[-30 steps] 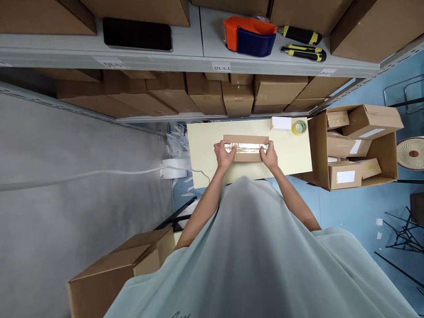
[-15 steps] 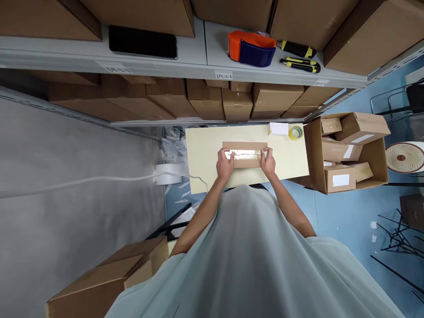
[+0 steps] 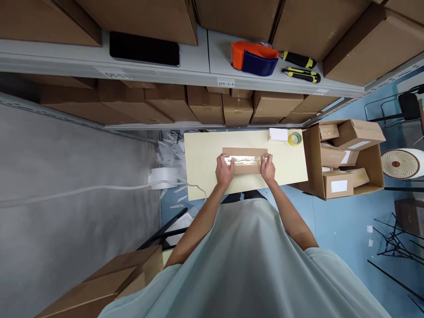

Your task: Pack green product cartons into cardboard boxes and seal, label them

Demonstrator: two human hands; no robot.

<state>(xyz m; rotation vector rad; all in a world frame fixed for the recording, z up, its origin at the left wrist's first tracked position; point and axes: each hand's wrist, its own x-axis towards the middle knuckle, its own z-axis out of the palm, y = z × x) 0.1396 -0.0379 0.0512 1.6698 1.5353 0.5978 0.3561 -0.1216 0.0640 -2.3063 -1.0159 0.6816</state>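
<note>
A small brown cardboard box is between my hands over the pale yellow table, with a shiny strip of clear tape along its top. My left hand grips its left end, thumb on top by the tape's end. At the right end, my right hand holds it the same way. The fingertips under and behind the box are hidden. Behind my right hand, near the table's far edge, lie a small white box and a roll of yellowish tape.
A large open carton with several taped boxes stands right of the table. Above the far edge runs a grey shelf bearing a black phone, an orange-and-blue tape dispenser and a utility knife. A white cable crosses from the left.
The view has tilted slightly, so the shelf and table sit a little lower. Both hands keep their hold on the box, which looks unmoved on the table.
</note>
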